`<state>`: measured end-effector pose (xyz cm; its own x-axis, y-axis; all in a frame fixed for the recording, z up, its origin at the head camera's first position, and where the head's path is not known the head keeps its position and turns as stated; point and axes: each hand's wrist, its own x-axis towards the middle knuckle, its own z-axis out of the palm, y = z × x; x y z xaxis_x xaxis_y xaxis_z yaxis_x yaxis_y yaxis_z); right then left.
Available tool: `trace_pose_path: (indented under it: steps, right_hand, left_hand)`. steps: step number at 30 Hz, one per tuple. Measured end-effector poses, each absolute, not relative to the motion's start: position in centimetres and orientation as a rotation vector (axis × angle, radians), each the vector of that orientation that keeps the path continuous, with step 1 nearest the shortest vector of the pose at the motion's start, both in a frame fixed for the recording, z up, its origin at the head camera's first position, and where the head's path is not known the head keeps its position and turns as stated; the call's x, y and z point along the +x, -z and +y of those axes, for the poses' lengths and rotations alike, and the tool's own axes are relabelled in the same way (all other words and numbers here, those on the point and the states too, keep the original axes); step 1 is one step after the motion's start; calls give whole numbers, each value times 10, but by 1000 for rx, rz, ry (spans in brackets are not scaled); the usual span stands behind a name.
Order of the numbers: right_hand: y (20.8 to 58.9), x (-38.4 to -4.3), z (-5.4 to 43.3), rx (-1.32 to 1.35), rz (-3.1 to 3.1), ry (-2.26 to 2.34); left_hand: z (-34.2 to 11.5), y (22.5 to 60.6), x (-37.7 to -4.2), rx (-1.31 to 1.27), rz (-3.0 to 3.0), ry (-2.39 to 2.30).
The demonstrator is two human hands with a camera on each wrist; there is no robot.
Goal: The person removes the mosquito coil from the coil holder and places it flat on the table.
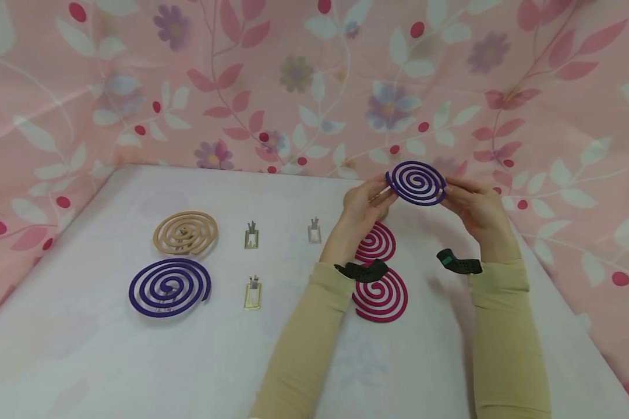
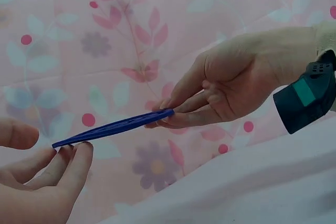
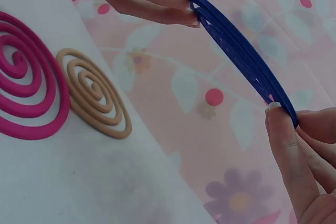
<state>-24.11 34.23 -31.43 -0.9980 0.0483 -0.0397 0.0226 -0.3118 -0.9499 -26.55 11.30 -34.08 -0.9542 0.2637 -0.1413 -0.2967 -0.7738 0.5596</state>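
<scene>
Left hand (image 1: pixel 364 205) and right hand (image 1: pixel 477 210) together hold a purple-blue coil (image 1: pixel 417 182) in the air above the far right part of the white bench (image 1: pixel 419 355). Fingers of the left hand reach under the coil's left edge, with the thumb close to the rim; whether that thumb touches it, I cannot tell. Opposite, the right hand pinches the right edge between thumb and fingers. Seen edge-on from the left wrist, the coil is thin and tilted, its right-hand end higher.

Below and nearer the person, two pink coils, a far one (image 1: pixel 393 241) and a near one (image 1: pixel 382 320), lie one in front of the other, partly hidden by the left wrist. Past the far pink coil is a tan coil (image 3: pixel 93 88), mostly behind the left hand in the head view.

On the left side of the bench, a second tan coil (image 1: pixel 215 233) sits just behind another purple coil (image 1: pixel 170 286); metal shows through the turns of both. Between the two groups stand small metal holders (image 1: pixel 251 228) with upright prongs. Pink floral cloth (image 1: pixel 304 87) hangs behind. Long beige sleeves (image 1: pixel 508 343) cover both arms, and each wrist wears a dark device (image 1: pixel 458 263).
</scene>
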Motion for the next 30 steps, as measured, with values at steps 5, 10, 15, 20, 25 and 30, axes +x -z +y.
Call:
trace_pose_path:
  steps: [5, 10, 15, 20, 25, 30]
  right_hand:
    - [322, -243, 346, -115, -1841, -2518]
    - [335, -247, 352, -126, -1878, -2511]
    - [347, -250, 358, -190, -1824, -2603]
    - [356, -250, 362, -356, -1879, -2540]
    - [362, -249, 363, -445, -1935, -2497]
    - [367, -249, 361, -446, -1926, -2496]
  left_hand:
    - [114, 350, -268, -38, 946, -2665]
    - [116, 361, -271, -69, 976, -2612]
    - [121, 370, -273, -76, 1037, -2579]
    - [124, 377, -272, -66, 1138, -2530]
    - [127, 383, -270, -33, 1252, -2453]
    - [131, 387, -268, -30, 1326, -2402]
